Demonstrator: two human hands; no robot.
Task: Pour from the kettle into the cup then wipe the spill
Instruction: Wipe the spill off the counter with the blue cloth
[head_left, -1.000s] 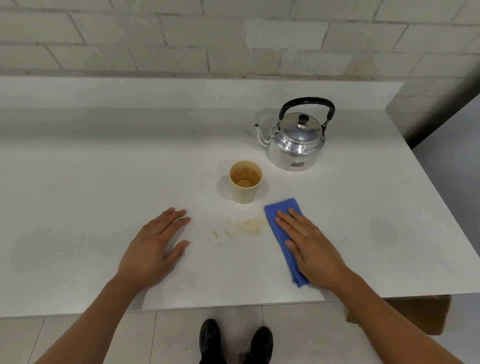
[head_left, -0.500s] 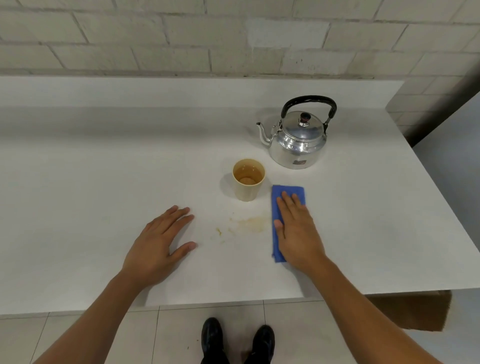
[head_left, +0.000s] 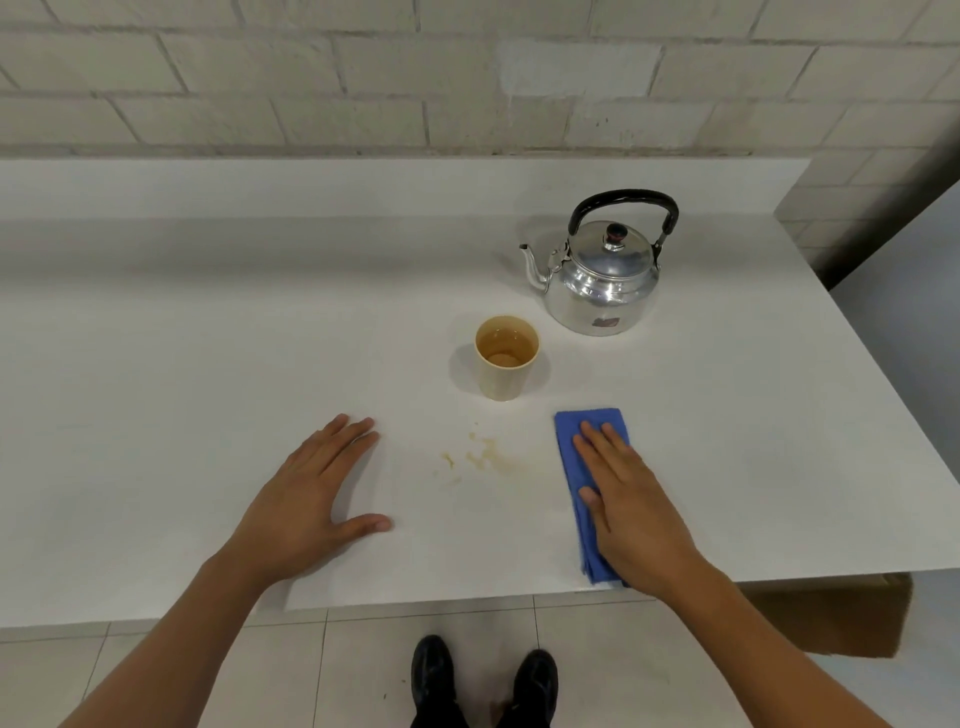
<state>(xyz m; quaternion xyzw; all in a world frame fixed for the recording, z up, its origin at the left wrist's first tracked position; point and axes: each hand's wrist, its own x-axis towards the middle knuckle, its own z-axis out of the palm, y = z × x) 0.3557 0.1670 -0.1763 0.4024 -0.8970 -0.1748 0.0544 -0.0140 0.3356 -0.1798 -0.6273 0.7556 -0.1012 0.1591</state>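
White brick runs behind a pale bench (head_left: 208, 322), and everything the task needs sits toward the right half of it. At the back stands the kettle (head_left: 602, 283), upright, lid on, spout turned left toward the cup (head_left: 505, 358), which is just in front of it and apart from it. That the kettle is set down and brownish liquid shows in the cup suggests the pouring is done. Nearer the person, between the two hands, lies the spill (head_left: 491, 457): a thin tan smear with a few small drops to its left, not yet wiped.

Just right of the spill is the folded blue cloth (head_left: 576, 447), a long strip reaching to the bench's near edge. The right hand (head_left: 631, 512) lies flat on it, fingers straight and together, palm pressing down rather than closing on anything; a flat press like this suits sliding the cloth sideways. The left hand (head_left: 306, 506) rests open and empty on the bench, fingers spread, probably for support and kept clear of the wet patch.

A leftward sweep across the smear looks like the natural next move, minding the cup close behind.
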